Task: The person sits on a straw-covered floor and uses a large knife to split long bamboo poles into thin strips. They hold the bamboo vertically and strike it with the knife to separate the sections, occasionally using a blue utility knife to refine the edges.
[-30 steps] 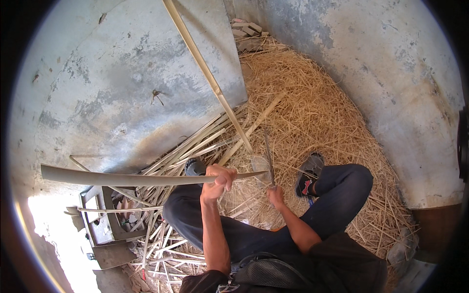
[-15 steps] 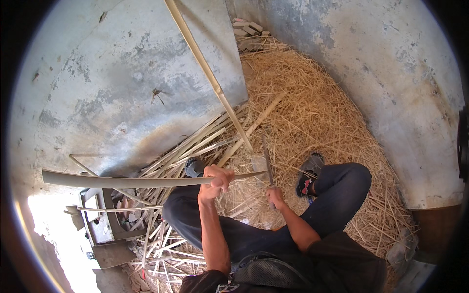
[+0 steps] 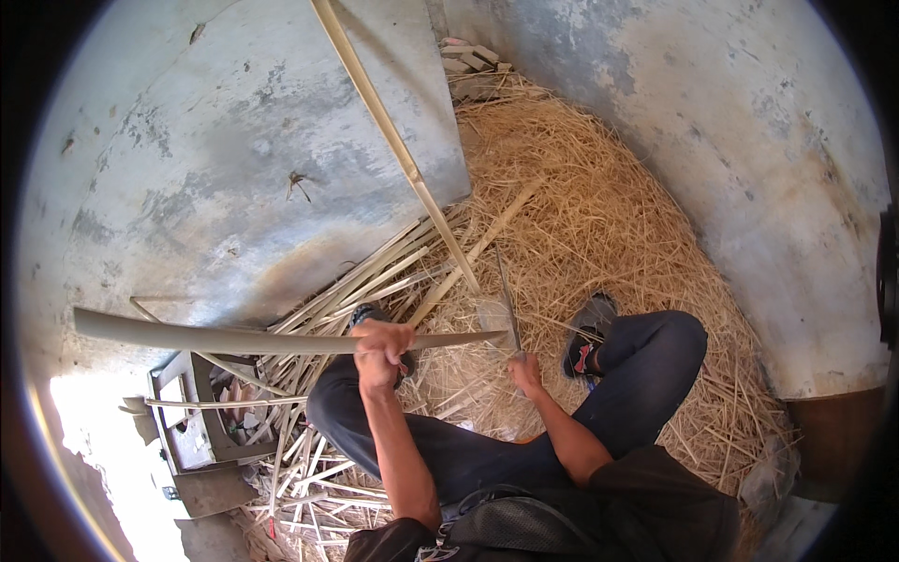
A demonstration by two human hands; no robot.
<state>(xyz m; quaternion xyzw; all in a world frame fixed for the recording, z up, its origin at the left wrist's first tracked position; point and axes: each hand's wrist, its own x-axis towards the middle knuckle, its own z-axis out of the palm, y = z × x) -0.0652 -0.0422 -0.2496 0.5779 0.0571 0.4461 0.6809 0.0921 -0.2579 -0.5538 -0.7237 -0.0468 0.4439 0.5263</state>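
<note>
My left hand (image 3: pixel 382 351) is closed round a long, pale bamboo strip (image 3: pixel 225 337), held roughly level across my front. The strip's wide end reaches far to the left, and its narrow tip ends at the blade of a long knife (image 3: pixel 507 300). That knife's handle sits in my closed right hand (image 3: pixel 526 372), the blade pointing up and away from me. Whether the blade touches the tip or lies just beside it, I cannot tell. A small pale block (image 3: pixel 491 314) stands under the strip's tip, partly covered.
A tall bamboo pole (image 3: pixel 389 131) slants down to the floor ahead. Bamboo strips (image 3: pixel 375 267) lie heaped at the left, near a wooden frame (image 3: pixel 192 421) with scraps. Shavings (image 3: pixel 599 206) cover the floor. Worn grey walls (image 3: pixel 215 159) rise on both sides.
My left hand has moved left along the bamboo strip, whose wide end is now a little higher. The knife has shifted slightly, its blade leaning more to the left.
</note>
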